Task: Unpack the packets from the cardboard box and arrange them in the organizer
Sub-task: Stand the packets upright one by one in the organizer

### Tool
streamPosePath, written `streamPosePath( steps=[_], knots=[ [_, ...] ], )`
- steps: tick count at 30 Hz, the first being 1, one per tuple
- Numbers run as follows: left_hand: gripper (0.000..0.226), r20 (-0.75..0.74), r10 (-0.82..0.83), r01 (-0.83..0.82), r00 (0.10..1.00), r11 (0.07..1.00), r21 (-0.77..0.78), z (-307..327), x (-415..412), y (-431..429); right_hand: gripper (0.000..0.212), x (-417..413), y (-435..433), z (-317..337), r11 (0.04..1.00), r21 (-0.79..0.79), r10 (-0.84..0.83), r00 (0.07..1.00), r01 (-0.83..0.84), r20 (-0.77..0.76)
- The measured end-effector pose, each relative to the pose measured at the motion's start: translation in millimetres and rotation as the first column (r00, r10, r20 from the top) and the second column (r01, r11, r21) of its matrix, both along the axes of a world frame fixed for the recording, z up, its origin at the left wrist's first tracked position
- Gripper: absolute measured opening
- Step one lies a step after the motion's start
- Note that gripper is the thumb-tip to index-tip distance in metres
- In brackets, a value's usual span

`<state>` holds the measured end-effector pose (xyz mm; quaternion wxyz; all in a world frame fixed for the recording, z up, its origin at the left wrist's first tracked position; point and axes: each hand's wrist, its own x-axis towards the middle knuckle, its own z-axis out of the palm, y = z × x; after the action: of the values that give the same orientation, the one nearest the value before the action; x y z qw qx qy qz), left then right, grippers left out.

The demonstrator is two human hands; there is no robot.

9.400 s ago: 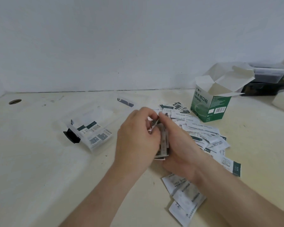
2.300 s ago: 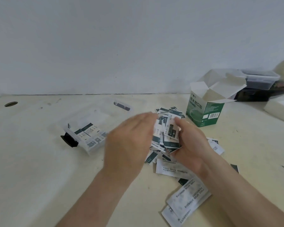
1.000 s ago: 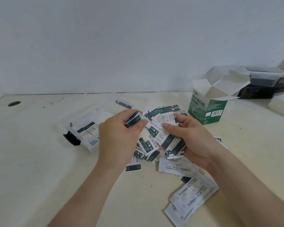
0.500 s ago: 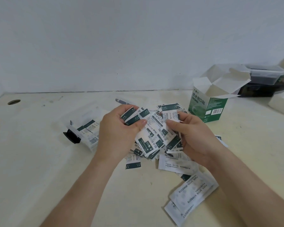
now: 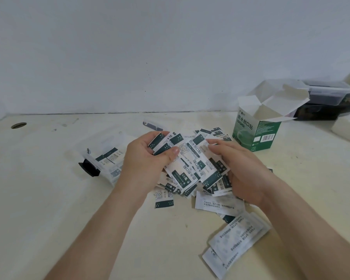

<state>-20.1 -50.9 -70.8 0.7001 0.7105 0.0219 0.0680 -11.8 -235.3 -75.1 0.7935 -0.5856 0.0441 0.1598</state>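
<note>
Your clear organizer (image 5: 113, 141) at left holds a few packets (image 5: 109, 156); the box (image 5: 257, 132) stands open at right, its inside hidden. Your left hand (image 5: 148, 156) and right hand (image 5: 245, 168) both grip fanned packets over more strewn on the table (image 5: 49, 199), white wall (image 5: 170, 47) behind

you've got a cream tabletop (image 5: 38, 209) against a white wall (image 5: 129, 47), with a round hole (image 5: 18, 125) far left. far right, a clear lidded container (image 5: 327, 91) sits on a dark container (image 5: 315, 115), with a white block (image 5: 348, 129) near them.
</note>
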Motion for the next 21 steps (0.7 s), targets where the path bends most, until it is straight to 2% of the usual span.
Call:
streamPosePath(
  steps=[2,4,6,8,10,13,16,18,21],
  knots=[
    [0.028,0.016,0.012,-0.012,1.000,0.999,0.036,-2,1,-1,0.021,-3,-1,0,0.988,-0.042,0.150,0.988,-0.149,0.025],
    [0.027,0.022,0.012,-0.013,1.000,0.998,0.062,-3,1,-1,0.022,-4,-1,-2,0.971,-0.069,0.231,0.972,-0.228,0.047],
    [0.027,0.022,0.011,-0.013,1.000,0.997,0.076,-3,2,0,0.019,-2,-3,-3,0.973,-0.145,0.197,0.974,-0.180,0.114],
    [0.028,0.029,0.016,-0.019,0.999,0.995,0.098,-4,3,2,0.015,1,-8,-1,0.977,-0.209,0.073,0.976,-0.029,0.205],
    [0.028,0.029,0.018,-0.021,0.999,0.991,0.135,-6,4,2,0.014,3,-17,3,0.988,-0.145,-0.019,0.971,0.055,0.240],
    [0.024,0.031,0.008,-0.014,0.999,0.978,0.208,-10,4,0,0.018,0,-22,10,0.992,-0.128,0.040,0.974,-0.012,0.221],
    [0.023,0.023,-0.003,-0.003,1.000,0.966,0.257,-12,4,-3,0.020,-4,-11,7,0.960,-0.257,0.171,0.960,-0.111,0.223],
    [0.024,-0.002,-0.008,0.008,1.000,0.972,0.237,-13,3,-4,0.015,-6,0,2,0.911,-0.401,0.212,0.942,-0.095,0.259],
    [0.015,-0.066,-0.035,0.043,0.997,0.992,0.117,-13,1,-5,0.013,-8,9,0,0.831,-0.556,0.172,0.952,-0.001,0.255]
  ],
)
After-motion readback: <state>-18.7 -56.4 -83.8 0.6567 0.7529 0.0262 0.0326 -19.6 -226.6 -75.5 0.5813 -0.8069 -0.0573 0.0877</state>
